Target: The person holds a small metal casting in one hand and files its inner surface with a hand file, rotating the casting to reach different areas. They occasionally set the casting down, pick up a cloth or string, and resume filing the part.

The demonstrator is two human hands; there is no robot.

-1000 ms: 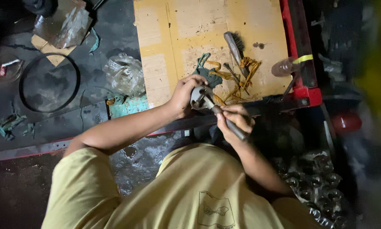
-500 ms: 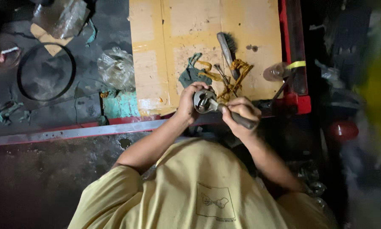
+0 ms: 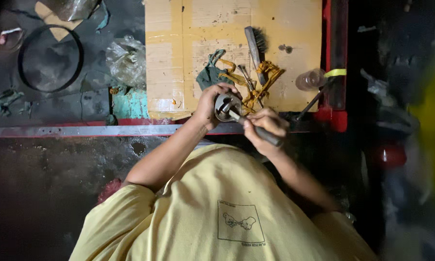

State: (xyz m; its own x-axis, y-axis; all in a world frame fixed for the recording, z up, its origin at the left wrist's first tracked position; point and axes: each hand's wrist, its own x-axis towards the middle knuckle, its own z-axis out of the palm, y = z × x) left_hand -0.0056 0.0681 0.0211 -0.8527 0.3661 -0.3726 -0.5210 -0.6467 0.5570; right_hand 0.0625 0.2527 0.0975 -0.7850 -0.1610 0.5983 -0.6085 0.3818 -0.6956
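Left hand (image 3: pixel 208 105) was clamped on a round grey metal part (image 3: pixel 225 106) above the cardboard-covered worktop (image 3: pixel 178 58); right hand (image 3: pixel 263 124) gripped a dark-handled tool (image 3: pixel 256 129) set into it. Work judged midway, unfinished.

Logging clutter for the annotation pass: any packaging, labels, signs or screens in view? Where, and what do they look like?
Flattened cardboard sheet: on the bench ahead of both hands, tan, rectangular, taped and stained.
Crumpled clear plastic bag: left of the cardboard.
Another clear bag: top left, on a cardboard scrap.
Printed square graphic: on the yellow shirt, dark outline.
No screens or signs.
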